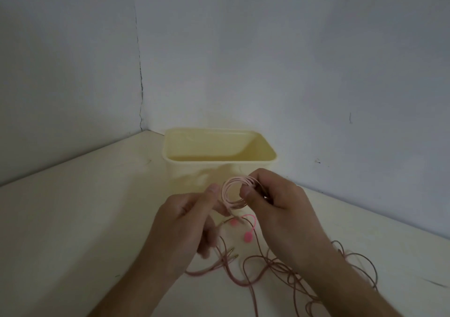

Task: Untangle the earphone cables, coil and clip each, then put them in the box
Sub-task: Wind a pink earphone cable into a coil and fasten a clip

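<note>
A pale pink earphone cable is wound into a small coil [231,192] held above the table in front of the box. My right hand [275,204] pinches the coil's right side between thumb and fingers. My left hand [190,221] pinches the cable's loose end just left of the coil. The cream plastic box [219,160] stands open behind the hands. A bright pink clip [248,236] with round ends lies on the table below the coil. More pinkish-brown cables [280,268] lie tangled on the table under my right forearm, their gold plugs [232,253] near my left hand.
The cream table [85,219] sits in a corner between two grey-white walls. The box stands near the back corner. Loose cable loops spread toward the right front edge [360,265].
</note>
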